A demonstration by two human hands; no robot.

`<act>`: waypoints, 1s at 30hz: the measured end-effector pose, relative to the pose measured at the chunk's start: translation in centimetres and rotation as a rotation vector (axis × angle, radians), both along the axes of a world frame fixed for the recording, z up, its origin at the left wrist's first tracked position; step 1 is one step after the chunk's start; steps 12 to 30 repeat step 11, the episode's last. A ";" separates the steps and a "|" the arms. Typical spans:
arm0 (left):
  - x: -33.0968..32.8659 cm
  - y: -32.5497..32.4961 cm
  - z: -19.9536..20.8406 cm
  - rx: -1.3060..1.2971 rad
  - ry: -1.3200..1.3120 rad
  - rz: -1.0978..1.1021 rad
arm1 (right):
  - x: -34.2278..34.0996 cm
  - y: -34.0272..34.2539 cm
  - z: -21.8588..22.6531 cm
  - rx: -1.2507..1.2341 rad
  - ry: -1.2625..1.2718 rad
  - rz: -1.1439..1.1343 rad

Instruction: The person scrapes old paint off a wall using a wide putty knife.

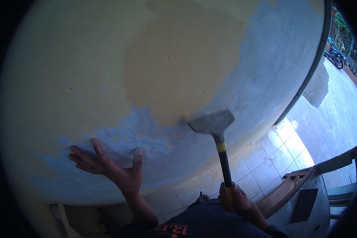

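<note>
My right hand [238, 199] is wrapped round the lower grip of a long-handled scraper [223, 158] with a black and yellow handle and a wide grey head. The scraper's blade edge meets or nearly meets the wall [174, 59], close to where tan paint borders a bare bluish-grey area. My left hand [113, 166] has its fingers spread, with fingertips at the wall over a patch of ragged, partly stripped paint. Pale dust coats its thumb and fingertips. A darker, damp-looking patch of paint spreads above the scraper.
Pale floor tiles [261, 158] with scattered paint flakes run along the wall's foot. At lower right stands a wooden-framed piece [289, 186] beside a dark flat panel [304, 205]. Beyond the wall's right edge, a motorcycle [336, 55] stands outside on a paved yard.
</note>
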State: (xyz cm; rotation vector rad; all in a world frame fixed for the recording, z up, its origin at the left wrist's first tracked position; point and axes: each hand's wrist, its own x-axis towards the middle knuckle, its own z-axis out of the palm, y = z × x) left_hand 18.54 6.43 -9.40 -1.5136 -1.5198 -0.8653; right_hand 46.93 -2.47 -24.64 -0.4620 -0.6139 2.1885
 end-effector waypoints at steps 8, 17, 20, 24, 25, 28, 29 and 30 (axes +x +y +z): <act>0.1 -0.6 0.3 0.013 -0.017 0.002 | 0.4 -1.4 0.8 -0.003 -0.031 -0.004; 0.1 -0.1 0.4 0.031 -0.019 0.005 | 0.2 1.1 2.4 0.129 -0.114 0.000; 0.1 -0.1 0.4 0.031 -0.019 0.005 | 0.2 1.1 2.4 0.129 -0.114 0.000; 0.1 -0.1 0.4 0.031 -0.019 0.005 | 0.2 1.1 2.4 0.129 -0.114 0.000; 0.1 -0.1 0.4 0.031 -0.019 0.005 | 0.2 1.1 2.4 0.129 -0.114 0.000; 0.1 -0.1 0.4 0.031 -0.019 0.005 | 0.2 1.1 2.4 0.129 -0.114 0.000; 0.1 -0.1 0.4 0.031 -0.019 0.005 | 0.2 1.1 2.4 0.129 -0.114 0.000; 0.1 -0.1 0.4 0.031 -0.019 0.005 | 0.2 1.1 2.4 0.129 -0.114 0.000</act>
